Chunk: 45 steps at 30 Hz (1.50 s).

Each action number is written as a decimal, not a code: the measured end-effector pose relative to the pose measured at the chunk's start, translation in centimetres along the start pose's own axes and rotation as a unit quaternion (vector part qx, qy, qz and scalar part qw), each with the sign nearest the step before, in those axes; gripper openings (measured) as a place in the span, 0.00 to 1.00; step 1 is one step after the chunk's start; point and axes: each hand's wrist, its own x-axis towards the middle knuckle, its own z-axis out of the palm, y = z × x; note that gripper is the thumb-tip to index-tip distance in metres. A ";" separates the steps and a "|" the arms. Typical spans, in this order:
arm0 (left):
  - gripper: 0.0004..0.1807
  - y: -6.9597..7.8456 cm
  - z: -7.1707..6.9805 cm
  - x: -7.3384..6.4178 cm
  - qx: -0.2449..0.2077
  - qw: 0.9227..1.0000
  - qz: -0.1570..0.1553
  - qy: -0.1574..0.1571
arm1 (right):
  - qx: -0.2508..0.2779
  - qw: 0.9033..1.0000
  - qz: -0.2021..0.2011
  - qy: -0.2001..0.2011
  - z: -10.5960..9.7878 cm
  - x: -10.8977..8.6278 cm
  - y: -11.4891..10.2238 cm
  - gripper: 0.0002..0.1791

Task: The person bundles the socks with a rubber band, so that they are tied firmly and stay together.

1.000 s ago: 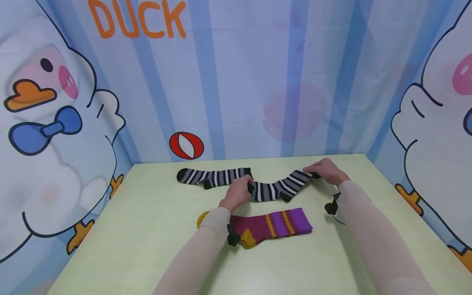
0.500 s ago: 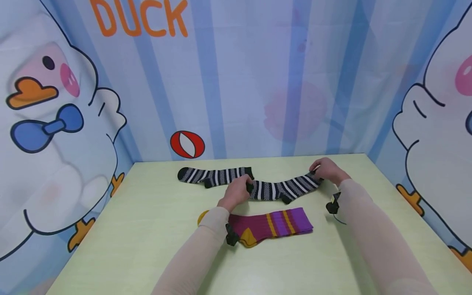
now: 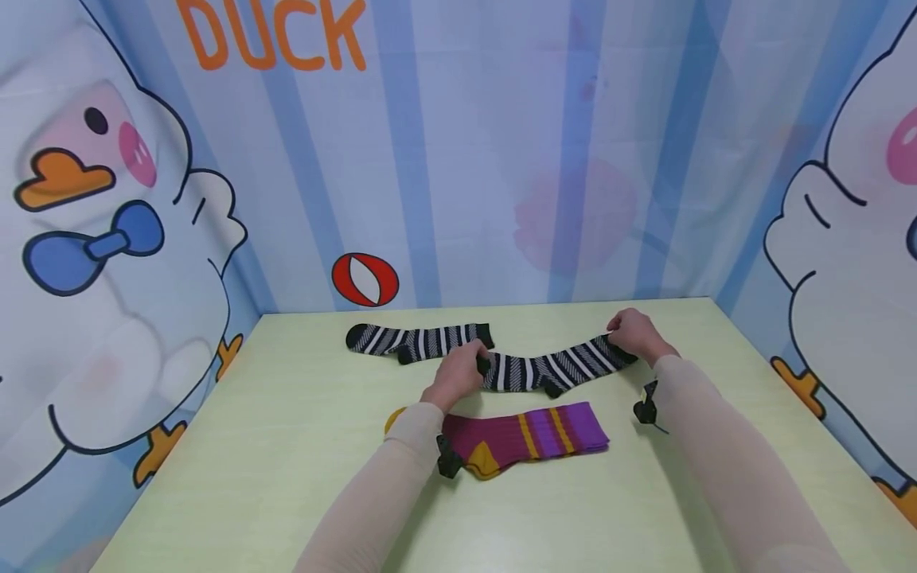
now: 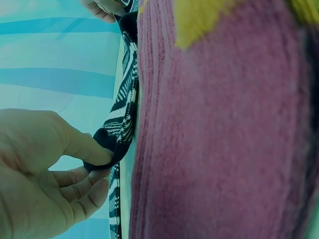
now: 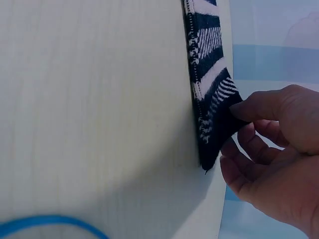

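Note:
A black-and-white striped sock [image 3: 573, 368] stretches between my two hands near the back of the table. Thumb and fingers of my left hand [image 3: 457, 376] pinch its black end on the left, as the left wrist view shows up close at the black tip [image 4: 112, 152]. At the other end my right hand [image 3: 636, 334] pinches the dark cuff [image 5: 219, 129], which is lifted a little off the tabletop. Behind my left hand lies a second striped sock [image 3: 430, 343], flat, its toe to the left. Under my left forearm is a maroon sock [image 3: 501, 438] with yellow heel and purple bands, its left part hidden.
The pale table [image 3: 251, 446] ends at a blue-striped backdrop [image 3: 473, 159] behind, with printed ducks at both sides. Dark wrist cameras [image 3: 449, 456] sit on both sleeves. A blue cable [image 5: 55, 219] curves through the right wrist view.
My right hand has shifted slightly right, drawing the sock's cuff end out longer and straighter. My left hand keeps its pinch in nearly the same place; the other socks lie still.

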 end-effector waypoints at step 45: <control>0.23 -4.5 -7.1 -4.6 -0.356 0.932 -0.063 -0.027 | 0.115 0.985 -0.115 -0.052 -2.5 -6.4 -6.5 0.25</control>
